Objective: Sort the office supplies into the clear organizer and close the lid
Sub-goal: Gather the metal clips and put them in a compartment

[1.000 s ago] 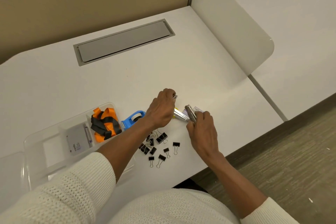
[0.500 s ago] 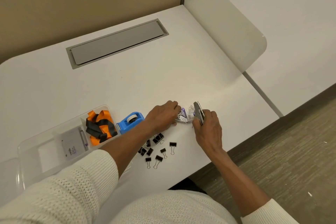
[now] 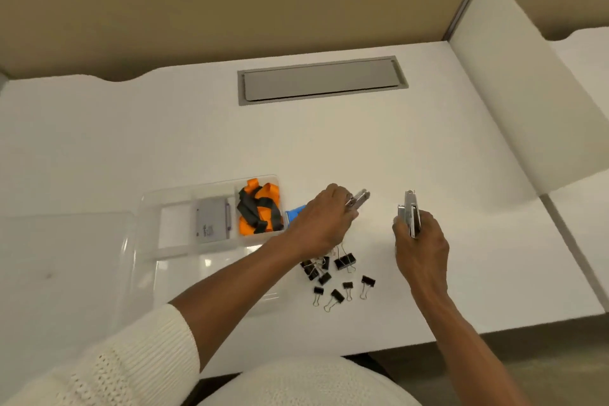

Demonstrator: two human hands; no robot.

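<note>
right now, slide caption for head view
Left hand grips a metal piece, right hand a silver tool, by binder clips

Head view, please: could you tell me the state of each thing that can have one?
Clear organizer: open, lid lying flat to its left.
Left hand: grips a small metal tool.
Right hand: grips a second metal tool.
Binder clips: loose on the desk, unsorted.
Orange lanyard: in a compartment.

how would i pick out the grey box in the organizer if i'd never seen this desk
Find the clear organizer on the left part of the white desk. In its back row, the grey flat box lies in the compartment just left of the orange and black straps. It is the only flat grey rectangle there, with a thin purple strip along its right edge.
</note>
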